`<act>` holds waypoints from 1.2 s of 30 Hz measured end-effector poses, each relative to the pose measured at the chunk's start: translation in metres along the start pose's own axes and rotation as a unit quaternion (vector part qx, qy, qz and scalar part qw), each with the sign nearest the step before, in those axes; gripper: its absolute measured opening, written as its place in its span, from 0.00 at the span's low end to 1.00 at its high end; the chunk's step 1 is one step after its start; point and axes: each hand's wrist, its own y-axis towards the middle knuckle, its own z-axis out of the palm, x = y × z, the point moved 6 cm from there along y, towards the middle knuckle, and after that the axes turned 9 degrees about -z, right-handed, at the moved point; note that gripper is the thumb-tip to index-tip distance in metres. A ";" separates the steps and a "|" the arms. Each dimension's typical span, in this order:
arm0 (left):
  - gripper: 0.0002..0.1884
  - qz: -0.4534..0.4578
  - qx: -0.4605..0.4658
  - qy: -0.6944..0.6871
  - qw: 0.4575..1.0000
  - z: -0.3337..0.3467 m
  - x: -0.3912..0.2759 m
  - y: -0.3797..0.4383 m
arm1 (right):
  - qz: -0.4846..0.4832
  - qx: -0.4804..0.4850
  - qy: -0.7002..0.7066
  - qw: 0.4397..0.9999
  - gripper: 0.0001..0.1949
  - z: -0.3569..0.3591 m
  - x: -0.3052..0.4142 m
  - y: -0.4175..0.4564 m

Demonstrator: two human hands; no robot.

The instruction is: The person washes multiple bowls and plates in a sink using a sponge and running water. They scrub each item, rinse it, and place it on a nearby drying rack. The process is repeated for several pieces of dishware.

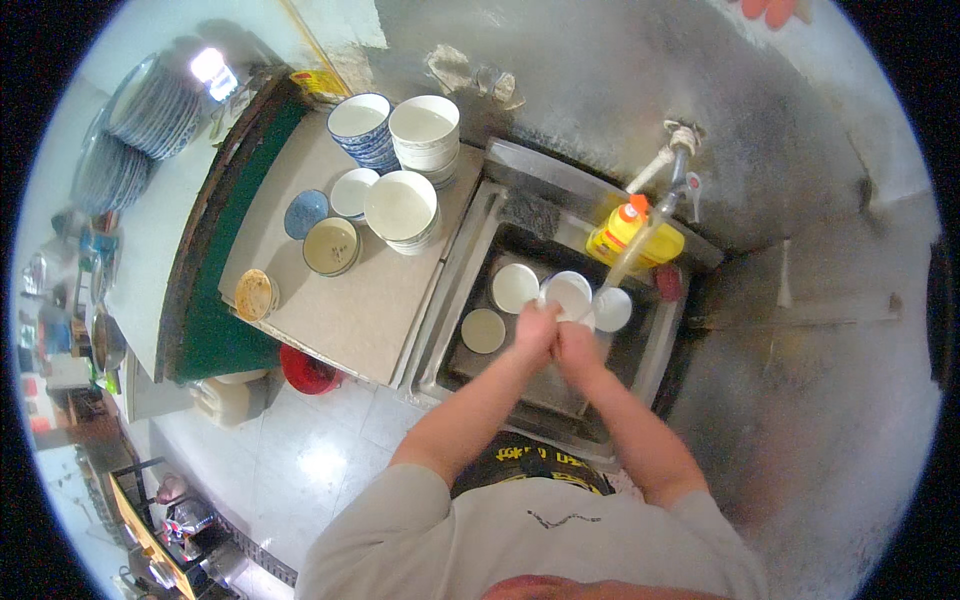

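Note:
My left hand (537,331) and my right hand (577,351) are close together over a metal sink (429,379), both blurred. My left fingers are closed at the near rim of a white bowl (568,292). My right hand is curled beside it, and its grip is hidden; a bit of white shows past its knuckles. Around them in the sink are another white bowl (515,289), a cream bowl (483,331) and a smaller white bowl (613,309). A tap with a pale hose (637,244) points down just beyond my hands.
Yellow detergent bottles (634,236) stand on the sink's back ledge. Left of the sink, a counter (382,322) carries stacked white bowls (424,124), blue-patterned bowls (361,127) and a stained bowl (256,295). A red bucket (309,371) is on the floor below. Stacked plates (154,112) are farther left.

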 end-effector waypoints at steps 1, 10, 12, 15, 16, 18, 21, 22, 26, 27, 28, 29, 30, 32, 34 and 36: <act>0.27 0.037 0.018 0.013 0.999 0.002 0.004 0.018 | -0.004 -0.005 0.023 1.000 0.10 0.013 -0.005 -0.002; 0.23 0.038 0.056 0.007 0.998 0.002 0.015 0.017 | -0.006 -0.022 0.045 0.999 0.08 0.020 -0.007 -0.005; 0.20 0.023 0.105 -0.035 0.994 -0.003 0.016 0.018 | -0.093 -0.063 0.046 0.993 0.08 0.022 -0.002 -0.013; 0.20 -0.033 0.173 -0.084 0.981 -0.021 -0.004 0.004 | -0.236 -0.114 -0.035 0.964 0.07 -0.010 0.004 -0.023; 0.23 -0.040 0.126 -0.137 0.982 -0.017 -0.002 0.001 | -0.189 -0.102 -0.034 0.976 0.07 -0.007 -0.001 -0.017; 0.24 0.069 -0.005 -0.033 0.997 -0.001 0.028 0.029 | -0.094 -0.059 -0.008 0.994 0.07 0.004 -0.002 -0.008; 0.29 0.062 0.079 0.004 0.995 -0.002 0.020 0.025 | -0.068 -0.036 0.027 0.997 0.08 0.017 0.000 -0.017; 0.29 0.028 0.146 -0.043 0.988 -0.010 0.011 0.015 | -0.159 -0.071 0.004 0.985 0.08 0.002 0.002 -0.026; 0.29 -0.005 0.061 -0.017 0.998 -0.007 0.020 0.019 | -0.038 0.049 -0.043 0.997 0.09 0.001 -0.007 -0.009; 0.29 0.012 0.010 0.026 1.000 0.001 0.024 0.025 | -0.004 0.031 0.002 0.999 0.09 0.007 -0.010 -0.006; 0.28 0.116 -0.030 0.158 0.980 0.011 0.020 0.019 | 0.034 0.014 0.048 0.998 0.09 0.019 -0.014 -0.008; 0.28 0.085 0.031 0.089 0.992 0.015 0.024 0.024 | 0.073 -0.003 0.095 0.993 0.09 0.027 -0.021 -0.011; 0.28 0.045 0.091 0.022 0.995 0.009 0.015 0.009 | -0.027 -0.035 0.046 0.998 0.08 0.021 -0.015 -0.019; 0.28 -0.007 0.200 -0.103 0.974 -0.005 0.007 0.012 | -0.239 -0.103 -0.061 0.964 0.07 -0.005 -0.002 -0.032; 0.28 -0.016 0.120 -0.107 0.987 -0.008 0.014 0.019 | -0.132 -0.031 -0.052 0.989 0.07 0.003 -0.015 -0.019; 0.28 0.040 -0.027 -0.011 0.999 -0.001 0.015 0.009 | -0.032 0.010 0.001 0.999 0.07 0.014 -0.022 -0.012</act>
